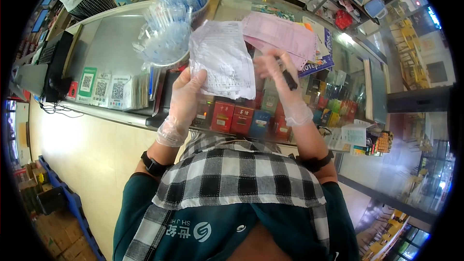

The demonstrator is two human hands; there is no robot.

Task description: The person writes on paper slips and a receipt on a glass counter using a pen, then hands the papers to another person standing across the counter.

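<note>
My left hand [187, 92], in a see-through disposable glove, pinches the lower left edge of a creased white printed form [223, 54]. The sheet is held up over the glass counter. My right hand [277, 66], gloved too and a little blurred, is just right of the sheet with its fingers curled around a black pen [289, 80]. Pink printed slips [281, 36] lie beyond that hand, on top of notebooks with purple covers [319, 66]. Under the glass, below the form, red cigarette packs [222, 116] and a blue one [260, 123] show.
Left of the form are tubs of plastic-wrapped blue-and-white items [166, 40]. Payment-code cards [117, 90] and a black monitor-like device [58, 66] line the counter's left part. Someone in checked shorts [92, 3] stands at the far left. A large flat book [375, 90] lies at the right.
</note>
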